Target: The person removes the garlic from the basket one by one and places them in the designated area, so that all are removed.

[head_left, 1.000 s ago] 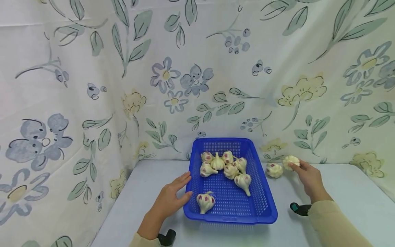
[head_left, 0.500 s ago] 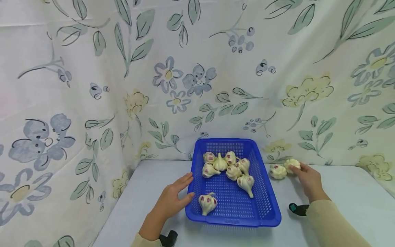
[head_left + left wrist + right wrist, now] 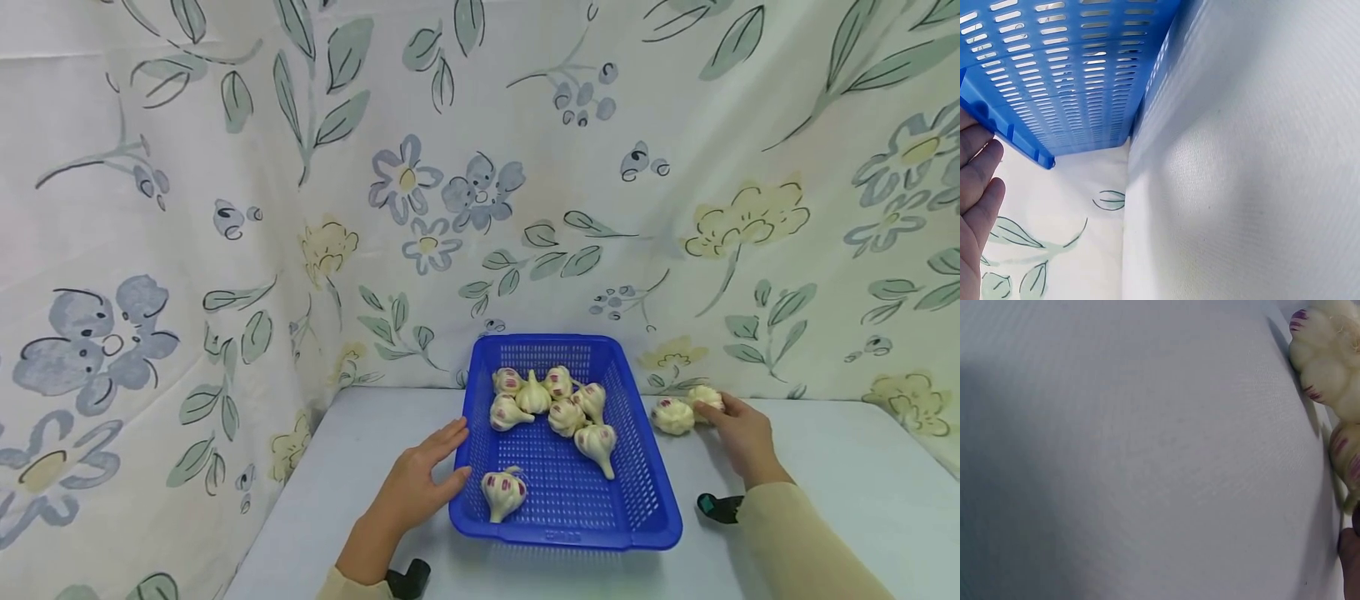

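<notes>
My right hand (image 3: 746, 437) grips a garlic bulb (image 3: 706, 398) by its right side, at the back right of the table. Just left of it, a second garlic bulb (image 3: 672, 416) lies on the table, close against the held one. In the right wrist view only the tip of my thumb (image 3: 1350, 562) shows, below the held bulb (image 3: 1349, 459). My left hand (image 3: 416, 479) has its fingers extended along the left side of a blue plastic basket (image 3: 562, 537). The left wrist view shows these fingers (image 3: 982, 165) at the basket's rim (image 3: 1022, 144).
Inside the basket, several garlic bulbs (image 3: 532, 397) cluster toward the back, and one bulb (image 3: 503, 493) lies alone at the front left. A floral cloth (image 3: 480, 200) hangs behind and left of the white table (image 3: 315, 500).
My right hand has brought its garlic bulb down and slightly left, up against the bulb on the table. My left hand has stayed at the basket's side.
</notes>
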`<action>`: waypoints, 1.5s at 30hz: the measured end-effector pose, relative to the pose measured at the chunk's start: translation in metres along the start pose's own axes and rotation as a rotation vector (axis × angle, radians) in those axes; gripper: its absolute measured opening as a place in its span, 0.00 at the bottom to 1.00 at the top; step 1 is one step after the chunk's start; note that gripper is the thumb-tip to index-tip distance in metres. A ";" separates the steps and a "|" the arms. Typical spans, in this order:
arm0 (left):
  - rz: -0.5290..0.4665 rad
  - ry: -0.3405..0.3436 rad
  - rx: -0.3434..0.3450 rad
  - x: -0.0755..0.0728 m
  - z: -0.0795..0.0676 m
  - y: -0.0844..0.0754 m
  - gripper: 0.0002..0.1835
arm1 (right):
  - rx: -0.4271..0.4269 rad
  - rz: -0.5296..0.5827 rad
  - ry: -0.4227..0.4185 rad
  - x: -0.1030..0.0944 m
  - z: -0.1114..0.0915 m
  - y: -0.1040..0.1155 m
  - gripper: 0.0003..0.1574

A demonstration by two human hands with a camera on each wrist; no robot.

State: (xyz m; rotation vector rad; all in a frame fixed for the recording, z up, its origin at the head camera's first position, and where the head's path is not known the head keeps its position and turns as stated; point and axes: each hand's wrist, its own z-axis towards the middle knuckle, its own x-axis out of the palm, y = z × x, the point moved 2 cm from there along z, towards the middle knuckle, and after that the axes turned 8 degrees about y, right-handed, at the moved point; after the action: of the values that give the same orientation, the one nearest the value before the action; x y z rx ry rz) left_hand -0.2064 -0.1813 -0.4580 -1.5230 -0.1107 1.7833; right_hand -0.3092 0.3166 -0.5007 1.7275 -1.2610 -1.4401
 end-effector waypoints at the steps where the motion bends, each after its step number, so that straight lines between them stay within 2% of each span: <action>1: 0.002 0.000 -0.002 0.000 0.000 0.000 0.29 | -0.002 -0.008 0.002 0.000 0.000 0.000 0.56; 8: 0.022 -0.016 0.013 -0.001 0.000 0.001 0.29 | -0.029 -0.023 -0.009 0.002 0.000 0.000 0.56; 15: 0.000 -0.003 -0.003 -0.001 0.000 0.003 0.29 | -0.026 -0.014 -0.020 0.002 -0.001 0.001 0.56; 27: 0.007 -0.024 0.010 -0.002 0.000 0.000 0.29 | -0.022 -0.022 -0.009 0.001 -0.002 0.001 0.58; 45: 0.001 0.008 -0.049 0.001 0.000 0.001 0.30 | -0.027 -0.033 0.013 0.000 -0.004 -0.004 0.60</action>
State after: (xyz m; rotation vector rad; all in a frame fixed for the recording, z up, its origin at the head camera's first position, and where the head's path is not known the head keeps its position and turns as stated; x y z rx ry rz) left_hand -0.2068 -0.1811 -0.4591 -1.5647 -0.1510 1.7872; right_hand -0.3044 0.3173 -0.5028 1.7444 -1.2062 -1.4561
